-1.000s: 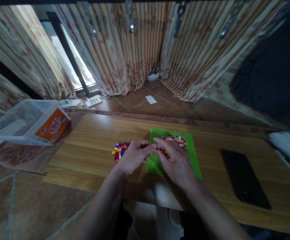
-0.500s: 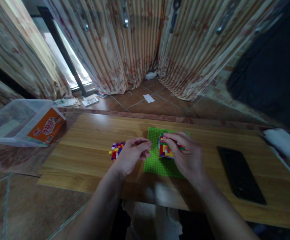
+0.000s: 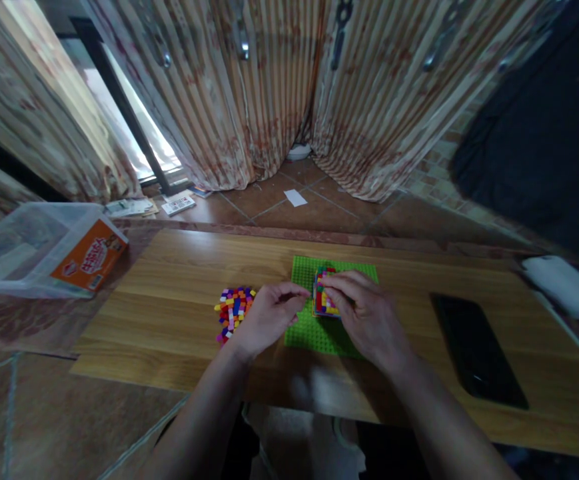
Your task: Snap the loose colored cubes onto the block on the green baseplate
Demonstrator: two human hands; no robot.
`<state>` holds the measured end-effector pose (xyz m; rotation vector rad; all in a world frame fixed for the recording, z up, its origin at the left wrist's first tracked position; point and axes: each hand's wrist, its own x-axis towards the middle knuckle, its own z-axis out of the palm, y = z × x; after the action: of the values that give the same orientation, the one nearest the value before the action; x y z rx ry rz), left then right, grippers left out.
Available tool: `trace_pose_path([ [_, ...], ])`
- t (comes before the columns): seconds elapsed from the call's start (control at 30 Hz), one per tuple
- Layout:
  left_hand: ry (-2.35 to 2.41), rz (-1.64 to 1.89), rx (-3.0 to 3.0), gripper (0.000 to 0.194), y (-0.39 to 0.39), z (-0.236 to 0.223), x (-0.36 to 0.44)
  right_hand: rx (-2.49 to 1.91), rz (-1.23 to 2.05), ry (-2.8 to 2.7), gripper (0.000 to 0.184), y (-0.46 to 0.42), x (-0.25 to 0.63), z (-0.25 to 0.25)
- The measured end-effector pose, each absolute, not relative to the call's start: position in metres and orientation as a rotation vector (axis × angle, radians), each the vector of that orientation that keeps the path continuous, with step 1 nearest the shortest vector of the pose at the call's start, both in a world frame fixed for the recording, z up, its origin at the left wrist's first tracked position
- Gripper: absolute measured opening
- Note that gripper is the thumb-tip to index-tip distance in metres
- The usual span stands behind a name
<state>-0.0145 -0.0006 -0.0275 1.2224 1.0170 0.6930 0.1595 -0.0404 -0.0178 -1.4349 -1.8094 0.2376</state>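
A green studded baseplate [image 3: 305, 273] lies on the wooden table [image 3: 179, 267]. On it sits a block of small multicoloured bricks [image 3: 322, 293]. My right hand [image 3: 366, 320] covers the block's right side, fingers curled on it. My left hand [image 3: 269, 317] rests at the plate's left edge, fingers curled, fingertips close to the block. What they pinch, if anything, is hidden. A loose pile of coloured bricks [image 3: 233, 310] lies just left of my left hand.
A black phone [image 3: 474, 350] lies flat at the right. A white object [image 3: 566, 287] sits at the far right edge. A clear plastic box with an orange label [image 3: 54, 250] stands off the table's left. Curtains hang behind, papers on the tiled floor.
My right hand moved from the plate's front up onto the brick block and stays on it. My left hand drew back a little, then came back toward the block.
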Motion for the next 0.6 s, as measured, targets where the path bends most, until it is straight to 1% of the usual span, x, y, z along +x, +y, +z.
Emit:
trace_pose_path([
  [0.23, 0.975, 0.669, 1.305, 0.018, -0.001, -0.033, -0.014, -1.412, 0.082, -1.943, 0.015, -0.041, 0.150, -0.026],
  [0.4, 0.973, 0.656, 1.355, 0.022, -0.003, -0.033, -0.014, -1.415, 0.076, -1.834, 0.012, -0.039, 0.147, -0.038],
  [0.6, 0.960, 0.624, 1.358, 0.033, -0.009, -0.032, -0.011, -1.471, 0.063, -1.650, 0.013, -0.040, 0.150, -0.044],
])
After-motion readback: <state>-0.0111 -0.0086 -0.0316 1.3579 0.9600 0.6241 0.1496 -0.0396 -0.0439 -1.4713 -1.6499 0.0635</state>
